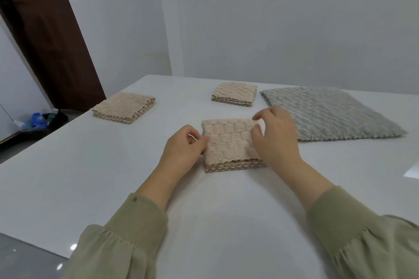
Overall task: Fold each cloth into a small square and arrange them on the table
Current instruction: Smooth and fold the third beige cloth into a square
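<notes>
A folded beige cloth point(229, 142) lies as a small layered square in the middle of the white table point(113, 176). My left hand point(183, 149) pinches its left edge, fingers curled, a white loop showing beside the thumb. My right hand point(274, 138) is over the cloth's right edge and hides it. Its fingers are loosely curled, and a gap shows between thumb and forefinger with nothing in it. Two more folded beige cloths lie farther back, one at the far left point(124, 107) and one at the far centre point(234, 93). A grey cloth point(333, 113) lies spread flat at the right.
The table's left edge runs diagonally, with grey floor beyond it. A dark brown door point(45, 34) and a black bin with blue plastic point(43, 119) stand at the far left. White walls close off the back.
</notes>
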The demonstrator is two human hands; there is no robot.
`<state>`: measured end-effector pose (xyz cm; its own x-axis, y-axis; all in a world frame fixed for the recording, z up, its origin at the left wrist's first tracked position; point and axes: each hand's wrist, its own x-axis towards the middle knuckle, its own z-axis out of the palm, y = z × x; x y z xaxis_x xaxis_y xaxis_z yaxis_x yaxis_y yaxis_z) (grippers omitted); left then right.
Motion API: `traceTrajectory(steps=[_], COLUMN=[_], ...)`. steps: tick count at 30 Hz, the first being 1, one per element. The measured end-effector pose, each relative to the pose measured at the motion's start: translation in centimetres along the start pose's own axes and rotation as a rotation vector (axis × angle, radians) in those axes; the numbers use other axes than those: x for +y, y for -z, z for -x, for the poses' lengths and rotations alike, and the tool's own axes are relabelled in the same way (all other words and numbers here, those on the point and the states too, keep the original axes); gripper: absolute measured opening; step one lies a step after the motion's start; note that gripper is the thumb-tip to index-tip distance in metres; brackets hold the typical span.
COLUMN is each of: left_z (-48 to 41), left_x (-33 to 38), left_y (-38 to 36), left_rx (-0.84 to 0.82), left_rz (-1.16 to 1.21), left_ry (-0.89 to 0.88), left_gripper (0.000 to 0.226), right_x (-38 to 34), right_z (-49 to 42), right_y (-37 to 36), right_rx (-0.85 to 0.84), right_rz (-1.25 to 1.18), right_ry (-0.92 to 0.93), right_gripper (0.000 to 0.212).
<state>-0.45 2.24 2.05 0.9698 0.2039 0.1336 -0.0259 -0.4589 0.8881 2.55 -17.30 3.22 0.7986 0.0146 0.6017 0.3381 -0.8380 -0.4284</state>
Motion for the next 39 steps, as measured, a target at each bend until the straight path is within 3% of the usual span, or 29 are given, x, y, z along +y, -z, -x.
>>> traceTrajectory(steps=[3,6,8,19,22,30,36,39], left_z=[-1.7,-3.7,-5.1,-8.6,-8.4,-8.8,-8.8,-8.8], left_x=[-1.3,-2.2,-2.1,-1.8,-1.7,-1.8,-1.7,-1.9], left_y=[0.3,0.3,0.2,0.1,-0.7,-1.4,-1.7,-1.7], left_rx=[0.170,0.104,0.029,-0.282,-0.329,-0.136,-0.207,-0.164], left_rz=[0.001,-0.033,-0.043,0.037,-0.035,-0.108,-0.087,-0.118], left_ry=[-0.018,-0.031,-0.039,-0.116,-0.172,-0.164,-0.125,-0.129], left_gripper=[0.010,0.022,0.029,0.036,0.034,0.028,0.012,0.012], right_x=[-1.9,-1.7,-1.1,-1.2,-1.1,-1.1,-1.0,-1.0], right_z=[-1.7,-1.5,-1.3,-1.3,-1.3,-1.2,-1.2,-1.2], right_y=[-1.6,-4.7,-5.6,-5.3,-5.3,-5.1,-5.2,-5.2], right_rx=[-0.160,-0.455,-0.544,-0.493,-0.499,-0.489,-0.453,-0.454], right_rz=[-0.019,0.194,0.278,0.225,0.209,0.189,0.164,0.161], right_ry=[0.067,0.127,0.119,0.089,0.083,0.077,0.070,0.076], right_gripper=[0.037,0.048,0.050,0.047,0.047,0.045,0.042,0.042])
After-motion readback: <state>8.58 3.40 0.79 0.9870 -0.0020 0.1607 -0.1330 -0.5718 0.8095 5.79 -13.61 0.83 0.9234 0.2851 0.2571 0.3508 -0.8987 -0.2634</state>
